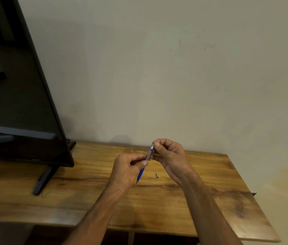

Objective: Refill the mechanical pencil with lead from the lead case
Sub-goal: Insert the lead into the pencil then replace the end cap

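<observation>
Both hands meet above the middle of the wooden table [183, 206], each closed on the same mechanical pencil [145, 164]. At the 9 o'clock side of the pair, the left hand [128, 171] is curled around the pencil's middle, thumb [142, 163] pressed against the barrel, so the blue lower part sticks out beneath the hand with the tip aimed toward 7 o'clock, clear of the tabletop. From that grip the pencil slants up toward 1 o'clock, its grey upper section ending in a blue-and-white top. Just right of it, the right hand [170, 156] pinches that top end between thumb and forefinger, the other fingers folded in. What exactly sits between those fingertips is too small to make out.

On the table at 5 o'clock from the hands, a small grey cap-like piece [157, 175] lies alone, apart from both hands.

Far off at 9 o'clock, a dark television screen [16, 96] stands on a black foot [43, 181] on the table's left part, against a pale wall [175, 68].
</observation>
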